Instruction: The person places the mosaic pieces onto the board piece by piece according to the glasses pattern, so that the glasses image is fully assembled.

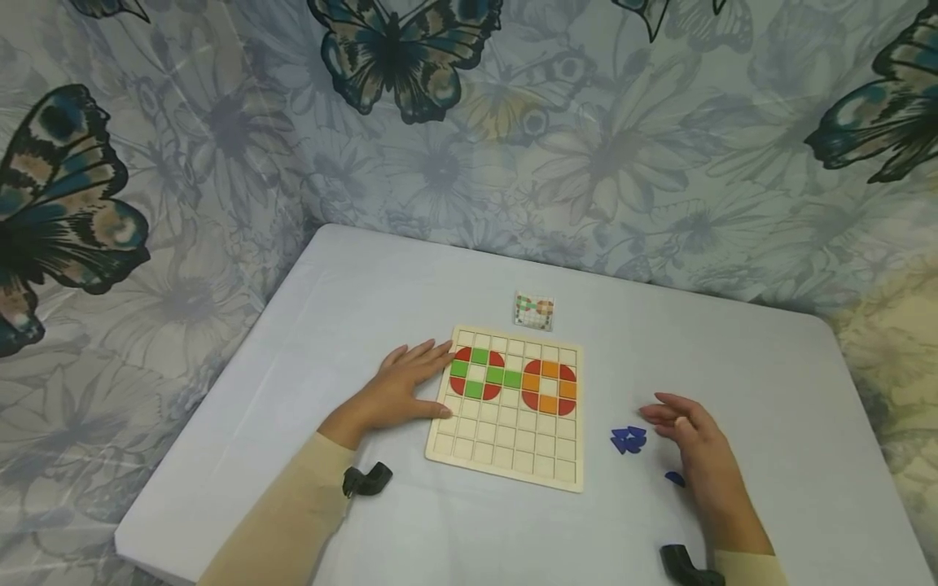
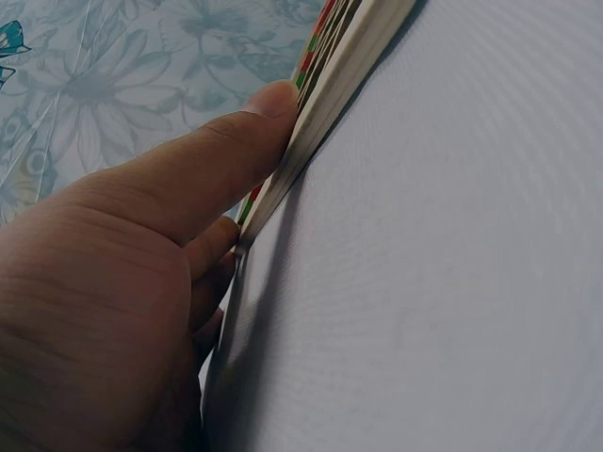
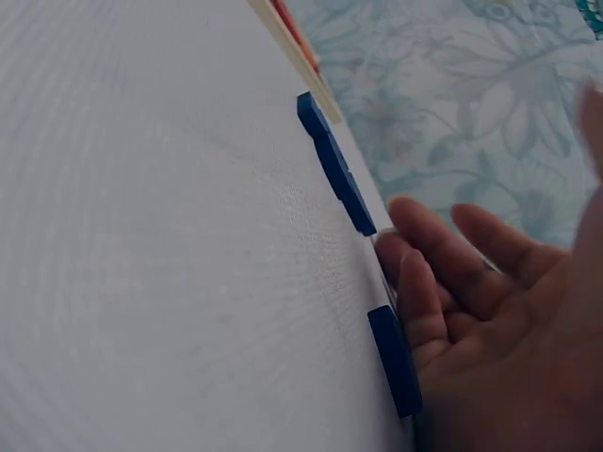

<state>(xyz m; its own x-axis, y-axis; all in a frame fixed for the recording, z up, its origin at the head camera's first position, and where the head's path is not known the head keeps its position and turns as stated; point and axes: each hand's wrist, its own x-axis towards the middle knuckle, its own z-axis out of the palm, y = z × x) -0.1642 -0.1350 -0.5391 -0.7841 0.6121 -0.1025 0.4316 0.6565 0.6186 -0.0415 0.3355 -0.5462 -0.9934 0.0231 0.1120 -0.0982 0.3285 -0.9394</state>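
Note:
A pale wooden grid board (image 1: 504,475) lies flat on the table, its upper rows set with red, green and orange pieces that form two rings joined by a green square (image 1: 512,379). My left hand (image 1: 399,391) rests at the board's left side, fingers spread, with the thumb (image 2: 273,99) on its edge. To the right of the board, my right hand (image 1: 703,460) is beside a small cluster of blue pieces (image 1: 628,439), its fingers loosely bent and holding nothing. One separate blue piece (image 3: 394,361) lies beneath the right palm's inner side.
A small pattern card (image 1: 534,312) with a printed grid lies behind the board. White cloth covers the table (image 1: 352,301), whose far edge meets a butterfly-patterned backdrop (image 1: 513,163). Dark wrist mounts (image 1: 368,479) sit by both sleeves.

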